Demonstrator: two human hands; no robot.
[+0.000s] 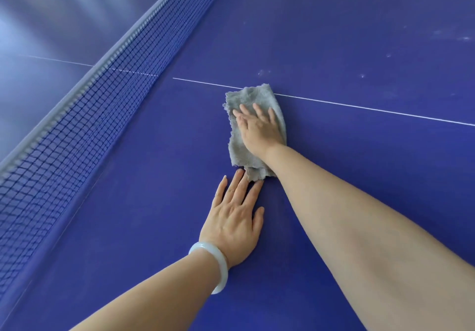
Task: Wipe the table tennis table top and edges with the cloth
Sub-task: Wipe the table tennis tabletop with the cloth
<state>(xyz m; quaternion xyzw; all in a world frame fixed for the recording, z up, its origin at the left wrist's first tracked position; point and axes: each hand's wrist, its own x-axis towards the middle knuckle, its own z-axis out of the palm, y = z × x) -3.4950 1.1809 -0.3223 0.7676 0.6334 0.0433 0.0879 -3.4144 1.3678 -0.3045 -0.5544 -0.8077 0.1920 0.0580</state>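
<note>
Since the wiping is in hand, items are listed by size.

1. Bench [359, 34]: blue playing top that fills the view. It looks glossy on the far left, past the net.
2. Net [77, 125]: dark mesh with a grey top band, running from near left to far centre and bounding the half being worked.
3. Right hand [259, 127]: flat, fingers straight and spread, pressing down on the cloth, likely so the whole palm drives it across the surface.
4. Left hand [234, 217]: flat on the bare bench, fingers straight, probably bracing the reach. Its fingertips come up to the cloth's near end; actual contact cannot be told.
5. Cloth [237, 148]: grey, frayed and folded long. It lies mid-bench under the right hand, its far end at the centre line.
6. Centre line [359, 107]: thin and white, running left to right.
7. Bangle [216, 266]: pale, on the left wrist.
8. Pale marks [264, 72]: scattered beyond the line, which suggests the far right is not yet wiped.
</note>
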